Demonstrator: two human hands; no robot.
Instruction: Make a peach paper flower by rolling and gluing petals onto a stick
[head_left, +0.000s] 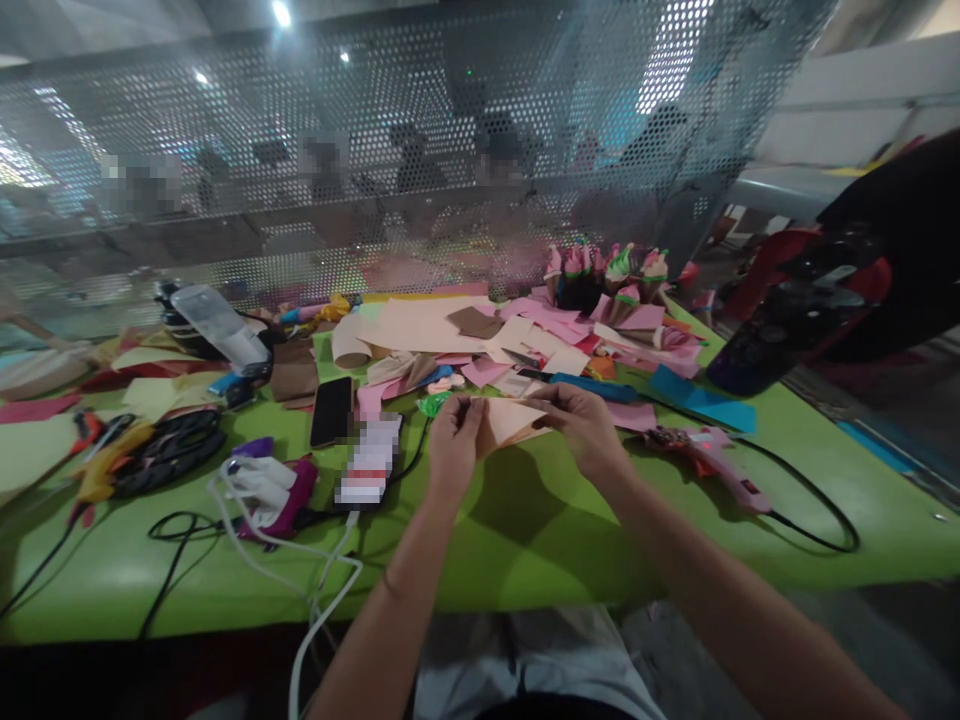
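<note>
Sheet (501, 425) of pale peach paper, found between the two hands, raised over the near half of the green surface (555, 570), about midway between its left and right ends. Left hand (454, 440) has one side pinched between thumb and fingers; right hand (589, 430) has the opposite upper side in a like pinch. Both grips are closed on the paper. The sheet appears bent or doubled, with layers showing at its lower side; whether any crease is pressed flat, I cannot tell. In my judgement, sound handling calls for light, even pressure from both thumbs, since thin paper would dent or tear if the hands pulled apart. Layers should be lined up at the edge before any pressing, and a curve worked gradually from one side, with the far hand acting only as an anchor. Fingertips hide both ends, so alignment there should be checked by easing one thumb aside. Noted to the right: a pink glue gun (724, 470), its cord looping towards the right edge. A red glow shows on its body; heat cannot be confirmed, and knuckles and paper are best held clear of its tip. Blue tool (589, 388) lies just beyond the right hand.
</note>
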